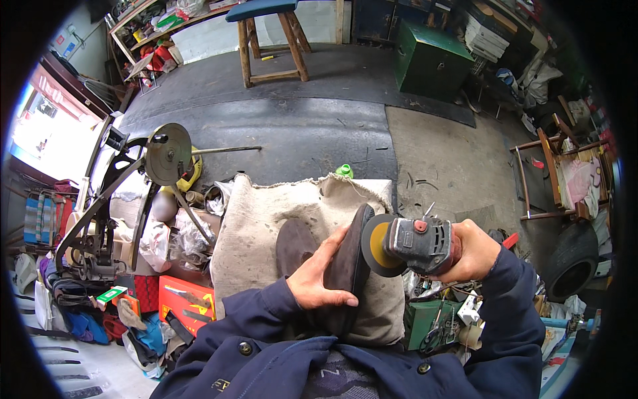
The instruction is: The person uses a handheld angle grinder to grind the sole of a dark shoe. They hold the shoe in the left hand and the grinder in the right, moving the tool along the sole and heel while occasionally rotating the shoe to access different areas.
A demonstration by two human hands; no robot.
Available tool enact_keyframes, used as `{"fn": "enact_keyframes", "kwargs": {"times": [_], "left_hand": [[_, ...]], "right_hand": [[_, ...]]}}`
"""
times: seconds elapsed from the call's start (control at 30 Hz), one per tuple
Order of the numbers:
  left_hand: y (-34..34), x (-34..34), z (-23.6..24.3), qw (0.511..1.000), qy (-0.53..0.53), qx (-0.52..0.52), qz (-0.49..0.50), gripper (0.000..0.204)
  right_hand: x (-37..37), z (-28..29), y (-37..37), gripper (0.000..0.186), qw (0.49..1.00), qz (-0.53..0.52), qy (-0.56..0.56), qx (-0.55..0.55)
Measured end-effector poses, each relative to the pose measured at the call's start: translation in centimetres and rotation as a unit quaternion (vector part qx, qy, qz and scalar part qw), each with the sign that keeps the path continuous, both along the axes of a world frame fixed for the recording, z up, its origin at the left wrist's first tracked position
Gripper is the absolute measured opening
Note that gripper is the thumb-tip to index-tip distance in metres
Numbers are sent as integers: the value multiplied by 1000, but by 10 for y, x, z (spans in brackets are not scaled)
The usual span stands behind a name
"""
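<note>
On my lap, over a stained beige cloth (246,229), my left hand (319,272) grips a dark brown shoe (343,266). The thumb lies across the near part and the fingers reach along the upper. The shoe is tipped on its side, its black sole facing right. My right hand (477,249) is wrapped round a dark grey angle grinder (420,241) with a red button. Its yellowish disc (379,245) stands right at the sole's edge; whether it touches or spins I cannot tell. A second brown shoe (292,243) lies on the cloth left of the first.
At the left stands a black hand-cranked sewing machine (169,154) with a large wheel. An orange-red box (186,302) sits below it. Ahead are a wooden stool (276,53) with a blue seat and a green chest (435,63). A tyre (573,259) and a green toolbox (425,322) are at the right.
</note>
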State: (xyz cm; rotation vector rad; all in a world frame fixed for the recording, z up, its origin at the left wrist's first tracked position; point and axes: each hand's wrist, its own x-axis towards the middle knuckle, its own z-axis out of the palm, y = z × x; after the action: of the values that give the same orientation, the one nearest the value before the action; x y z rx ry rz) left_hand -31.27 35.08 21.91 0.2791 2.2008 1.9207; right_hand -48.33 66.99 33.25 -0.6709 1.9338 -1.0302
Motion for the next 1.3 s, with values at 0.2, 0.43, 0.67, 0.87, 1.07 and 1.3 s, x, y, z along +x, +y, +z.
{"fn": "enact_keyframes", "kwargs": {"times": [0.2,0.43,0.67,0.87,1.07,1.3], "left_hand": [[1,1,-2,1000,6,-9,-4,145],[1,0,1,1000,12,4,2,143],[0,-25,-4,989,-67,117,53,133],[2,-46,-8,998,1,-68,16,123],[-1,-34,13,981,-83,173,-1,116],[-18,-20,51,944,-19,324,63,112]], "right_hand": [[-15,-2,-2,48,1000,4,-19,21],[-36,-10,-4,50,994,-53,-91,-8],[-16,-18,17,53,988,-111,-71,-75],[15,-22,35,51,983,-157,-16,-98],[39,-25,50,47,967,-219,-10,-129],[55,-30,66,41,956,-251,55,-145]]}}
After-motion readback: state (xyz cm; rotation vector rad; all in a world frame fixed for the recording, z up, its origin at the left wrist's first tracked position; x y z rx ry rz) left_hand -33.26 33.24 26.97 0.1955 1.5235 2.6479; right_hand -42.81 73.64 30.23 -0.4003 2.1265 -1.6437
